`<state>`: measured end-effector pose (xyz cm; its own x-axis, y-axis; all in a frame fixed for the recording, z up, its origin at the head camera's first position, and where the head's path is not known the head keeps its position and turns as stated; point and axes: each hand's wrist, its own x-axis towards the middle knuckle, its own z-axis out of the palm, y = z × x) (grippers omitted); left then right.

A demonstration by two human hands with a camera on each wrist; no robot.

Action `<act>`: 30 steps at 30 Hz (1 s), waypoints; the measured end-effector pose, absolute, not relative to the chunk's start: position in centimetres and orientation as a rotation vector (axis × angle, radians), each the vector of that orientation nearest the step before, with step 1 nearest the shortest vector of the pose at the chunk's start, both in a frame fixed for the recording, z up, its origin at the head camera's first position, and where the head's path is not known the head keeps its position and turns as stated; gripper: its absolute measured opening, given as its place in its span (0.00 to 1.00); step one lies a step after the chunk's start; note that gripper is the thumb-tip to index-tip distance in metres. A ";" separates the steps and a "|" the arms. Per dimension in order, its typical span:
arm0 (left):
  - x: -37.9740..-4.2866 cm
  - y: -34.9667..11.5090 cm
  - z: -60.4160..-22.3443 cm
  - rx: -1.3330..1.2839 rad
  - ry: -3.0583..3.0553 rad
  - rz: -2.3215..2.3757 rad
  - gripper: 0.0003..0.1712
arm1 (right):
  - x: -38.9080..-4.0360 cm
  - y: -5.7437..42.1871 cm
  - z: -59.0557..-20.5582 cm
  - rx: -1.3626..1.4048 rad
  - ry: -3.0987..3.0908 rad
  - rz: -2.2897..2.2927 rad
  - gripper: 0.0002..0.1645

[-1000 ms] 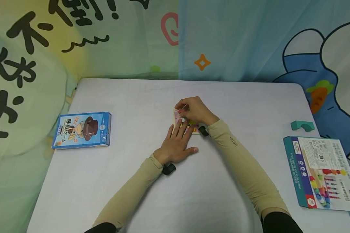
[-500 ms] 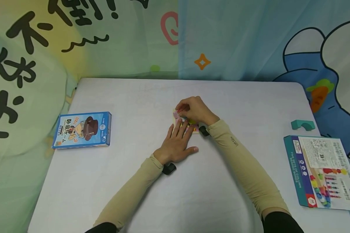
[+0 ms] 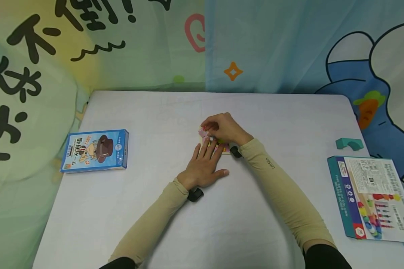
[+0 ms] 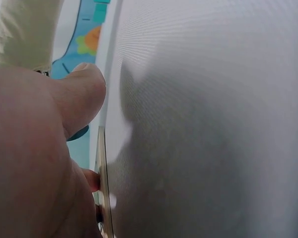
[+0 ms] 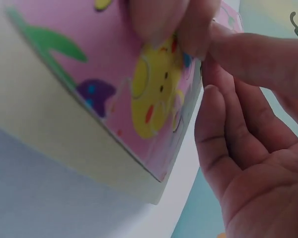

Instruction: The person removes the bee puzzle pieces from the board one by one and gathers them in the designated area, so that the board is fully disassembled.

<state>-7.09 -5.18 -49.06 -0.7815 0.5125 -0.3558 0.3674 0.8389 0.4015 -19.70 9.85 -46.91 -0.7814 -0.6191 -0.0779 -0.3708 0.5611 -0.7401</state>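
Observation:
A small pink jigsaw puzzle board lies mid-table, with a cream border and a yellow chick in its picture. My left hand lies across its near part, palm down, fingers straight and spread, fingertips pressing the picture. In the left wrist view the board's thin edge shows beneath those fingers. At the board's far left corner my right hand bends over it, thumb and fingers curled and pinching a puzzle piece mostly hidden behind them. The right wrist view shows the right hand close against the board's edge.
A blue box with a cartoon figure in a brown hat lies on the left of the white table. To the right are a green arch block and a large box. A printed curtain hangs behind.
My right hand's fingertips have shifted slightly at the board's far left corner, and a little more of the pink picture shows there. The left hand has stayed in place.

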 end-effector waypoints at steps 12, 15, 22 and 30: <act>-7.0 -5.1 -48.9 0.663 2.573 0.436 0.52 | -19.8 10.7 -47.0 -0.853 2.520 -1.047 0.19; -7.0 -5.1 -48.9 0.666 2.577 0.430 0.52 | -19.9 11.2 -46.8 -0.839 2.531 -1.054 0.19; -7.0 -5.1 -49.2 0.669 2.592 0.439 0.51 | -20.2 13.3 -46.6 -0.766 2.566 -1.096 0.19; -7.0 -4.9 -49.6 0.660 2.599 0.464 0.52 | -20.5 16.1 -46.5 -0.673 2.638 -1.111 0.19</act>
<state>-6.96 -4.94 -49.56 -0.8004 0.5129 -0.3103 0.3738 0.8317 0.4106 -20.48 16.12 -46.45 -0.8760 -0.4823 -0.0083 -0.3310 0.6136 -0.7169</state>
